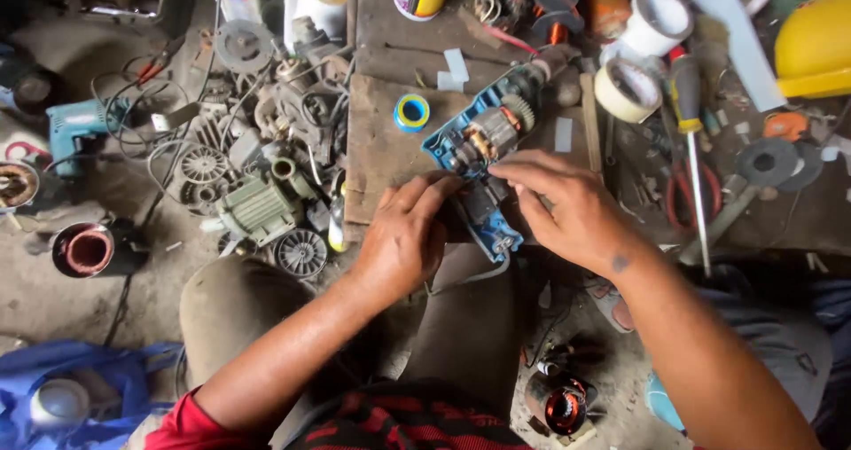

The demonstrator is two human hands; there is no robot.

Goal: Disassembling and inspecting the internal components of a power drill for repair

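I see the opened blue power tool lying on the wooden surface; my left hand steadies its handle end, fingers loosely spread; right hand fingers press together onto the casing; I'd keep the grip firm, movements small.

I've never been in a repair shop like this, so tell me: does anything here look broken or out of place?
The blue power tool under both hands lies with its casing open, copper windings and a gear exposed. The left hand and right hand rest on its handle end. Bare motor parts are heaped on the floor beside the board.
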